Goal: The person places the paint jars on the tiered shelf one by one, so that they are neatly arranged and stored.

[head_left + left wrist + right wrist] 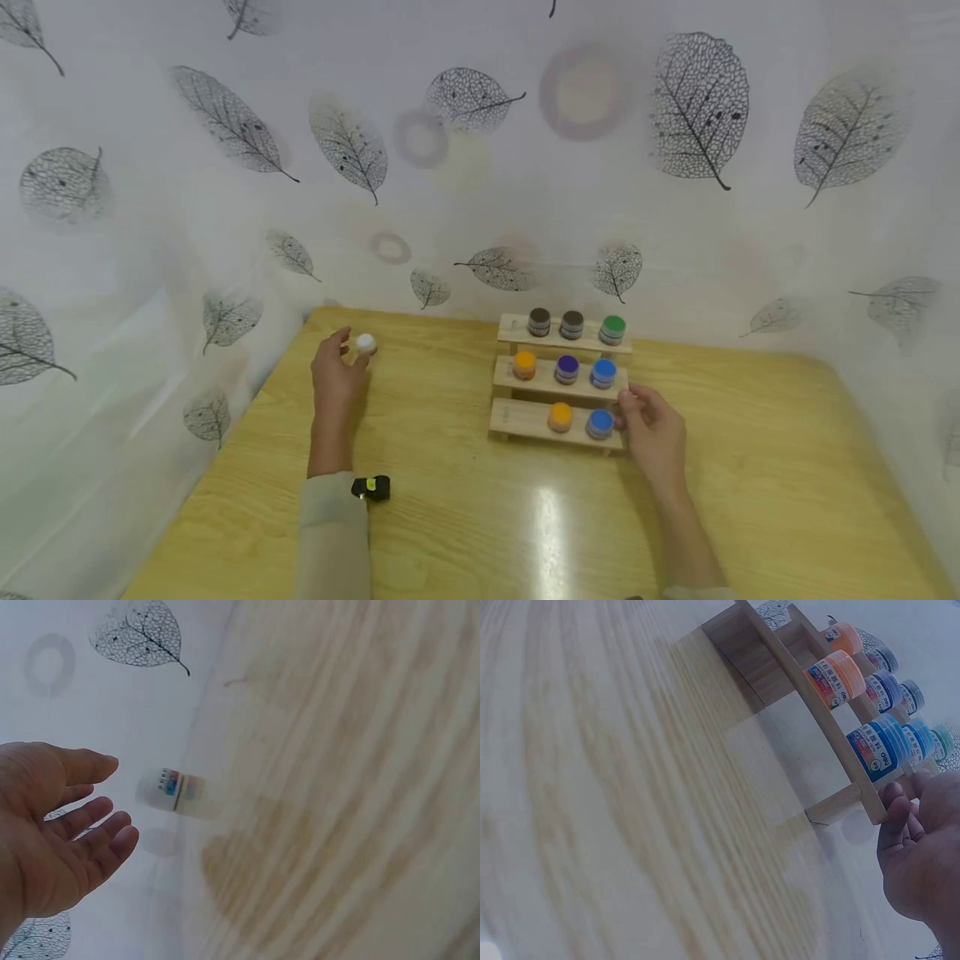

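My left hand (339, 377) reaches toward a small paint jar with a white lid (366, 343) at the table's back left. In the left wrist view, the thumb and fingers of my left hand (64, 825) are spread apart, and a gap separates them from the labelled paint jar (172, 787). My right hand (654, 433) holds the right end of a three-step wooden rack (517, 417) with bent fingers. Paint jars stand on its steps: an orange one (560, 417) and a blue one (600, 423) on the lowest, orange, purple and blue in the middle, two dark and one green on top.
The wood-grain table (450, 500) meets a pale curtain (480, 192) printed with leaves just behind the rack. Near my left cuff there is a small black object with a yellow mark (372, 487).
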`<state>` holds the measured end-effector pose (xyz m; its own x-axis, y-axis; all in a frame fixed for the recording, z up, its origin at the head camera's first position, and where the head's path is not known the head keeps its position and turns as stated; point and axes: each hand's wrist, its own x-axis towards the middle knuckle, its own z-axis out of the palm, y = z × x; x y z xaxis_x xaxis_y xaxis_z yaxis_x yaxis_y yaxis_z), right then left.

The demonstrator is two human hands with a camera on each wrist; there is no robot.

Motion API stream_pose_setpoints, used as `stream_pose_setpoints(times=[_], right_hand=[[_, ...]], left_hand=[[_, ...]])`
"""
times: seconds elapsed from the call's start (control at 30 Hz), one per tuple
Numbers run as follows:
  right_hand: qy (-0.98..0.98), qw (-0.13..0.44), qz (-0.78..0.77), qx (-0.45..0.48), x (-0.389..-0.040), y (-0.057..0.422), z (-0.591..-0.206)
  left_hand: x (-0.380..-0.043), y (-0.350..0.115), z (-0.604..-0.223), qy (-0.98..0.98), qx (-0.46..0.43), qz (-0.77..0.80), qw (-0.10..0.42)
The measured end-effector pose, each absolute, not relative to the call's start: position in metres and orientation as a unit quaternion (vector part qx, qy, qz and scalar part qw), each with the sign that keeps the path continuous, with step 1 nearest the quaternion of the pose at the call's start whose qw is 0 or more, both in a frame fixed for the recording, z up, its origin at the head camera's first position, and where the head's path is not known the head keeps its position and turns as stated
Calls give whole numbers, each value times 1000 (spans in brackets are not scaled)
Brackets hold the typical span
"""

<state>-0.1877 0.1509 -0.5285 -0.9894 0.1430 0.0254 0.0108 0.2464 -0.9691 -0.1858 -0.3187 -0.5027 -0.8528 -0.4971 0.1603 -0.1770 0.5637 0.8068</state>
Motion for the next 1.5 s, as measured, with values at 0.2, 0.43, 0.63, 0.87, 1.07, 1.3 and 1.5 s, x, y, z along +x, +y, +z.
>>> stream_pose_setpoints(times=[0.2,0.43,0.63,0.87,1.07,1.3,1.5], right_hand=[[-784,66,615,-49,-189,152,-525],[-779,63,622,-45,-190,149,-527],[-789,66,609,-45,-189,148,-532],[-790,67,608,-45,-188,149,-529],[-783,63,617,-50,-190,150,-531],[-789,64,610,-48,-190,150,-532],[-786,67,614,-42,-188,150,-529]], left_hand=[[-196,-321,-506,-862,174,-442,175],[-203,-331,-516,-844,200,-471,159],[-198,-334,-525,-836,216,-483,147],[-201,-328,-523,-854,186,-460,157],[-202,-320,-517,-859,168,-470,117],[-205,-304,-498,-885,51,-455,86],[-202,-277,-473,-892,-47,-445,64]])
